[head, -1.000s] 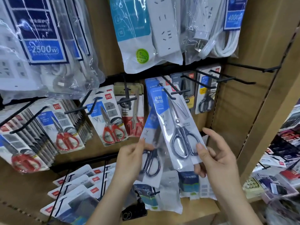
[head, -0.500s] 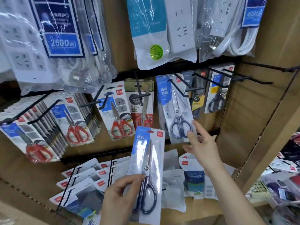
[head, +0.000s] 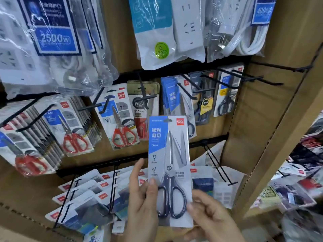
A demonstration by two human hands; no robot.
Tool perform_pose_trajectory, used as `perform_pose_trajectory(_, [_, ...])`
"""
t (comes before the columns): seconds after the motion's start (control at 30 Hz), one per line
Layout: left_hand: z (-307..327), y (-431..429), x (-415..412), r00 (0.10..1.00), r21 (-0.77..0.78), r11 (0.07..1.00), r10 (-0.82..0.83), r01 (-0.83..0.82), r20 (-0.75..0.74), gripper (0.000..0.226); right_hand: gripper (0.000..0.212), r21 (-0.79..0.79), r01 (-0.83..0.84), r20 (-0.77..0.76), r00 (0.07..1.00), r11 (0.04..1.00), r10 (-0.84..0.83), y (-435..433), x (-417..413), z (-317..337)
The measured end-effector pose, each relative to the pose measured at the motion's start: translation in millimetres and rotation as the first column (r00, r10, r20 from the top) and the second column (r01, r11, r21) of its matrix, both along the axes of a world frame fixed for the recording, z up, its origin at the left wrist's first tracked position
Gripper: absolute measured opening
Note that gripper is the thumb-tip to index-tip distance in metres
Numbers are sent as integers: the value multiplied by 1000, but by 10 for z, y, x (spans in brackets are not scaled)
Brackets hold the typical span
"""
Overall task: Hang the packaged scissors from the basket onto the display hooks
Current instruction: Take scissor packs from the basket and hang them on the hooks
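Cardboard-backed shelving (head: 262, 119) carries black wire display hooks (head: 187, 90) of carded scissors. Upright before its middle row is a blue-and-white carded pack of dark-handled scissors (head: 170, 172). The left hand (head: 141, 194) and right hand (head: 209, 217) pinch its lower side edges, thumbs in front, fingers mostly hidden behind.

Cardboard back wall (head: 258, 128) w/ wood upright (head: 279, 147)

Bagged power strips (head: 188, 28) crowd the top row, a 2500W label (head: 55, 39) at left, brown cardboard backing (head: 258, 119) behind, white flat packs (head: 83, 194) underneath.
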State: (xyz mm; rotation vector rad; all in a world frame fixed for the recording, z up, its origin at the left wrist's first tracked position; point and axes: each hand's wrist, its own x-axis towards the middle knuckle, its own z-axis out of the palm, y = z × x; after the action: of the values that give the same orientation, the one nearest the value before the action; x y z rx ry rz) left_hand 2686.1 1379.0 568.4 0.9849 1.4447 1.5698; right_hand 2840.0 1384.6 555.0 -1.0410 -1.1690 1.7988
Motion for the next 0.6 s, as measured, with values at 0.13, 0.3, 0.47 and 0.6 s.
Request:
perform_pose_trajectory(0.13, [202,80,12,993,-17,993,-113,114,43,32,29,87,116,45,992,989,-120,13,133,1])
perform_pose_trajectory(0.3, [428,361,-84,979,128,975,-163,179,-125,66,23,135,161,64,983,978,-171,56,292,15])
perform_pose_trajectory(0.47, [505,550,-13,940,157,955,-201,250,-277,46,30,181,315,22,946,932,-324,131,312,-43])
perform_pose_trajectory(0.6, [556,661,69,927,168,945,-224,282,-300,46,27,196,353,5,933,915,-361,195,335,-58])
